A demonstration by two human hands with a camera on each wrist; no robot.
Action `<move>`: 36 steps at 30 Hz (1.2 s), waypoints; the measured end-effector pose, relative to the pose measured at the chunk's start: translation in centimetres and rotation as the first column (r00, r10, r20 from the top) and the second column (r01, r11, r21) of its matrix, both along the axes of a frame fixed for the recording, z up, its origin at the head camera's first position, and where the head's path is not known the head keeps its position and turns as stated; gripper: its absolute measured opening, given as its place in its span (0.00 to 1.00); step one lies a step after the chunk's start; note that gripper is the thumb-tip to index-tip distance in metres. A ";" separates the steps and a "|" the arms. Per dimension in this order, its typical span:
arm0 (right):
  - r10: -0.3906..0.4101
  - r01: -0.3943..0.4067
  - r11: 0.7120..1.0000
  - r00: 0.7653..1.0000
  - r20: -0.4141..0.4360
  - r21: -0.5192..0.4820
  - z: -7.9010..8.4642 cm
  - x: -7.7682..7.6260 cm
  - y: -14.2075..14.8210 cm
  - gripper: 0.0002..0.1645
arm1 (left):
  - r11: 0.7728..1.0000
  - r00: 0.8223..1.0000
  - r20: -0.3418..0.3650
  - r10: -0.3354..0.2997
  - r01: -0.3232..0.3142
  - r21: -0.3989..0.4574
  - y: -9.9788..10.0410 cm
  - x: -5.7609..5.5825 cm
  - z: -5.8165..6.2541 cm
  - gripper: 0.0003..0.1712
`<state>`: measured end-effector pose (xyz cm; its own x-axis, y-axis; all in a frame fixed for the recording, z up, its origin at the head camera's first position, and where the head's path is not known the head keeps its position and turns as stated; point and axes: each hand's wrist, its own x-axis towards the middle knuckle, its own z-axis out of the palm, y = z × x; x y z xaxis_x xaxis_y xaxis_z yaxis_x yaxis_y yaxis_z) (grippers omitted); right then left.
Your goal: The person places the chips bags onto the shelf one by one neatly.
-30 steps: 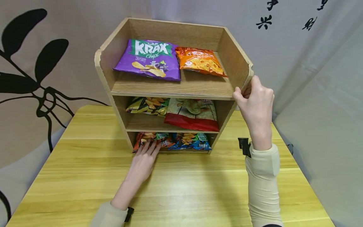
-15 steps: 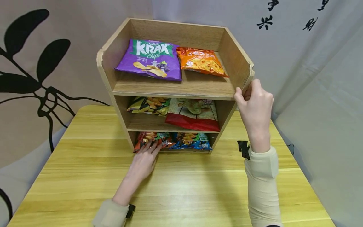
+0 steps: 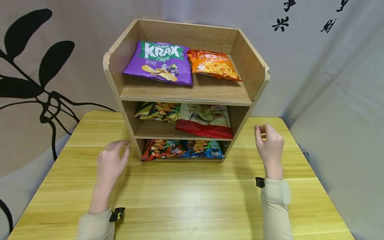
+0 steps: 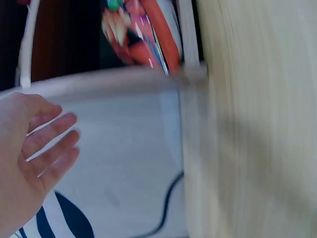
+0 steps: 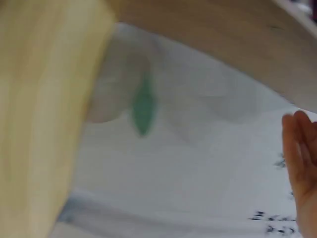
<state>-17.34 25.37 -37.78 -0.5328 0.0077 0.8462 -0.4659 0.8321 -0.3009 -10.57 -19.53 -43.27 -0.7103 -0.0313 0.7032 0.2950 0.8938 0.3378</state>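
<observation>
A three-tier wooden shelf (image 3: 186,95) stands on the table. On its top tier lie a purple KRAX chips bag (image 3: 159,63) and an orange snack bag (image 3: 213,65). The middle tier holds a yellow-and-black snack bag (image 3: 158,111) beside a larger white-and-red bag (image 3: 205,126). At the bottom, a red-orange chips bag (image 3: 162,150) sits left of a blue chips bag (image 3: 204,150). My left hand (image 3: 110,163), fingers loosely bent and holding nothing, hovers left of the shelf's lower side. My right hand (image 3: 270,145) is off the shelf's right side, also holding nothing, its fingers relaxed.
The wooden table (image 3: 192,200) extends in front of the shelf and to both sides. Behind hangs a pale curtain (image 3: 315,66) with dark characters and a black leaf print (image 3: 24,33).
My left hand has left the red-orange chips bag and moved left, away from the shelf. My right hand has let go of the shelf's right edge and come down. The bags stay put.
</observation>
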 end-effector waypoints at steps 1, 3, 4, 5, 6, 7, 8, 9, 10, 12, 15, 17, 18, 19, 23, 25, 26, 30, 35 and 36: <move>-0.024 0.023 1.000 0.999 0.044 0.011 -0.7 -0.2 0.3 0.08 | 1.000 1.000 0.014 0.025 -0.025 0.017 -0.6 -0.1 -0.1 0.10; -0.052 0.045 0.998 0.985 0.165 0.042 -2.0 -0.5 0.9 0.13 | 0.997 0.994 0.083 0.067 -0.070 0.038 -1.5 -0.4 -0.2 0.17; -0.073 0.060 0.996 0.969 0.234 0.062 -2.6 -0.6 1.2 0.17 | 0.995 0.988 0.132 0.079 -0.086 0.046 -1.9 -0.5 -0.4 0.22; -0.092 0.069 0.994 0.946 0.309 0.086 -3.2 -0.6 1.4 0.22 | 0.994 0.978 0.185 0.092 -0.103 0.047 -2.3 -0.5 -0.5 0.26; -0.109 0.072 0.991 0.917 0.384 0.109 -3.7 -0.7 1.6 0.26 | 0.992 0.963 0.247 0.111 -0.123 0.034 -2.6 -0.6 -0.6 0.30; -0.122 0.071 0.989 0.884 0.452 0.128 -4.2 -0.7 1.8 0.31 | 0.990 0.943 0.310 0.125 -0.138 0.021 -2.9 -0.7 -0.8 0.34; -0.144 0.075 0.985 0.851 0.505 0.154 -4.6 -0.7 1.9 0.34 | 0.988 0.920 0.367 0.139 -0.152 0.005 -3.1 -0.8 -0.9 0.37; -0.175 0.085 0.979 0.817 0.550 0.185 -5.1 -0.7 2.0 0.38 | 0.986 0.894 0.421 0.156 -0.164 -0.016 -3.3 -0.8 -1.1 0.39; -0.196 0.091 0.974 0.790 0.581 0.205 -5.5 -0.6 2.0 0.41 | 0.985 0.872 0.460 0.167 -0.171 -0.034 -3.5 -0.9 -1.3 0.41; -0.220 0.095 0.969 0.746 0.629 0.227 -6.2 -0.5 2.0 0.46 | 0.981 0.834 0.518 0.191 -0.177 -0.077 -3.8 -1.0 -1.7 0.43; -0.242 0.095 0.964 0.698 0.674 0.248 -7.1 -0.2 1.9 0.48 | 0.978 0.801 0.561 0.206 -0.175 -0.110 -4.1 -1.1 -2.3 0.47; -0.257 0.089 0.960 0.663 0.703 0.266 -7.5 0.0 1.8 0.48 | 0.977 0.786 0.579 0.215 -0.171 -0.131 -4.2 -1.1 -2.5 0.48; -0.264 0.086 0.958 0.644 0.718 0.275 -7.7 0.0 1.7 0.48 | 0.976 0.779 0.588 0.218 -0.169 -0.138 -4.3 -1.1 -2.6 0.49; -0.273 0.082 0.955 0.623 0.733 0.285 -7.9 0.0 1.7 0.48 | 0.975 0.771 0.596 0.223 -0.167 -0.148 -4.3 -1.0 -2.7 0.49; -0.297 0.061 0.947 0.542 0.786 0.316 -8.5 0.0 1.5 0.49 | 0.973 0.750 0.620 0.231 -0.159 -0.170 -4.3 -0.9 -3.0 0.49; -0.303 0.049 0.945 0.510 0.805 0.324 -8.8 0.0 1.4 0.50 | 0.972 0.746 0.625 0.232 -0.156 -0.174 -4.3 -0.9 -3.1 0.49; -0.304 0.043 0.944 0.498 0.812 0.327 -8.9 -0.1 1.4 0.50 | 0.972 0.745 0.625 0.231 -0.156 -0.174 -4.3 -0.9 -3.1 0.50; -0.295 0.022 0.946 0.472 0.831 0.323 -9.2 -0.1 1.2 0.52 | 0.973 0.744 0.628 0.228 -0.156 -0.168 -4.2 -0.9 -3.3 0.50; -0.278 0.017 0.952 0.468 0.839 0.306 -9.4 0.0 1.2 0.52 | 0.974 0.741 0.634 0.223 -0.152 -0.165 -4.2 -0.9 -3.4 0.50; -0.279 0.017 0.952 0.466 0.840 0.307 -9.4 0.0 1.2 0.52 | 0.975 0.740 0.635 0.222 -0.151 -0.165 -4.2 -0.9 -3.4 0.50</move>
